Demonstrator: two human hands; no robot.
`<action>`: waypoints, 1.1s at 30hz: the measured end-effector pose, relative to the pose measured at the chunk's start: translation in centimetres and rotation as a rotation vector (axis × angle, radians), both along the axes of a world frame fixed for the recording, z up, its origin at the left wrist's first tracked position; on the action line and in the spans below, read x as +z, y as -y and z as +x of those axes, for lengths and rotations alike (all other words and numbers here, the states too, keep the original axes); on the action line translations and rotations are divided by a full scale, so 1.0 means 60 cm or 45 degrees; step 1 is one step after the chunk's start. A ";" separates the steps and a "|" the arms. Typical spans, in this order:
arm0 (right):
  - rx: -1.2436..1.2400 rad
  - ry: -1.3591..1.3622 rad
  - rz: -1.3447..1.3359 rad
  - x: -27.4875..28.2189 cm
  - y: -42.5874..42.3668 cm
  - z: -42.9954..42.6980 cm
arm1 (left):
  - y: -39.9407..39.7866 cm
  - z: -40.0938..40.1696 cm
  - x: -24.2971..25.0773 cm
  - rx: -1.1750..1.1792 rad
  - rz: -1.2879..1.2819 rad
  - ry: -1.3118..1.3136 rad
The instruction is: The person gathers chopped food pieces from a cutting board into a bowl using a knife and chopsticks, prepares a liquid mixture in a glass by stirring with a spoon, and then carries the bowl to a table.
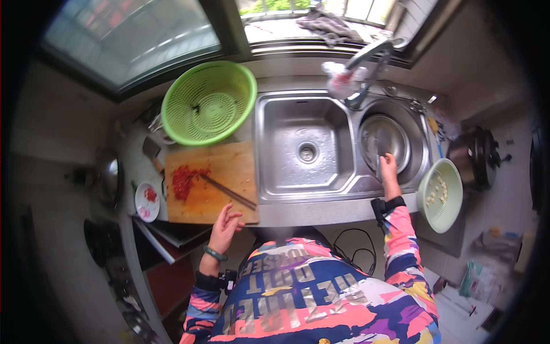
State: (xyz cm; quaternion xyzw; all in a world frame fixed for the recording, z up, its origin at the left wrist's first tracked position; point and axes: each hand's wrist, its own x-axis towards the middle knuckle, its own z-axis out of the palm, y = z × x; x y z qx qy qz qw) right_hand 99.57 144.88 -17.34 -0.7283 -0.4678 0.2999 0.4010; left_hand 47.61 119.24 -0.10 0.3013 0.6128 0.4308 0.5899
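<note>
My right hand (389,167) is over the round sink basin (419,146), closed on a thin flat metal utensil (378,165). Its exact kind is hard to tell; it looks like a blade seen nearly edge-on. Below it a round metal bowl (401,133) sits in the basin. My left hand (225,223) hangs by the front edge of a wooden cutting board (215,206), fingers apart and holding nothing. Chopped red pepper (184,182) lies on the board's left half. A pair of dark chopsticks (230,192) rests diagonally from it towards the right edge.
A green plastic colander (215,103) stands behind the board. The square sink (275,142) is in the middle, with a faucet (365,56) behind. A white plate (147,210) bears chopped bits at left. Another colander (442,215) with pale pieces overhangs the counter's right front; a dark pot (468,159) stands beyond.
</note>
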 end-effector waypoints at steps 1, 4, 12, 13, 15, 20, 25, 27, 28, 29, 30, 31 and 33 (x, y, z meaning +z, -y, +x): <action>0.018 -0.211 -0.025 0.030 0.011 -0.036 | 0.009 -0.010 0.006 0.024 0.012 -0.008; 0.037 -0.553 -0.211 0.133 0.067 -0.153 | 0.032 -0.056 0.003 0.045 0.077 0.024; 0.930 -0.609 -0.599 0.213 0.233 -0.562 | 0.157 -0.186 -0.008 0.310 0.149 0.091; 1.056 -0.521 -0.613 0.206 0.247 -0.603 | 0.172 -0.203 -0.010 0.348 0.161 0.096; 1.353 -0.055 -0.334 0.161 0.264 -0.662 | 0.206 -0.233 -0.013 0.425 0.178 0.107; 1.391 0.685 0.074 0.171 0.312 -0.761 | 0.304 -0.302 -0.030 0.591 0.171 -0.020; 1.288 0.874 0.113 0.153 0.320 -0.788 | 0.369 -0.345 -0.046 0.706 0.132 0.000; 1.238 0.886 0.099 0.158 0.319 -0.786 | 0.371 -0.355 -0.046 0.710 0.121 -0.007; 1.236 0.886 0.096 0.155 0.316 -0.786 | 0.371 -0.360 -0.048 0.688 0.117 0.003; 1.232 0.886 0.094 0.151 0.313 -0.787 | 0.370 -0.363 -0.051 0.664 0.114 0.012; 1.228 0.888 0.093 0.149 0.311 -0.786 | 0.366 -0.363 -0.054 0.646 0.118 0.014; 1.294 0.968 0.192 0.147 0.308 -0.784 | 0.362 -0.363 -0.055 0.640 0.119 0.017; 1.344 1.054 0.284 0.149 0.306 -0.779 | 0.351 -0.359 -0.056 0.609 0.113 0.047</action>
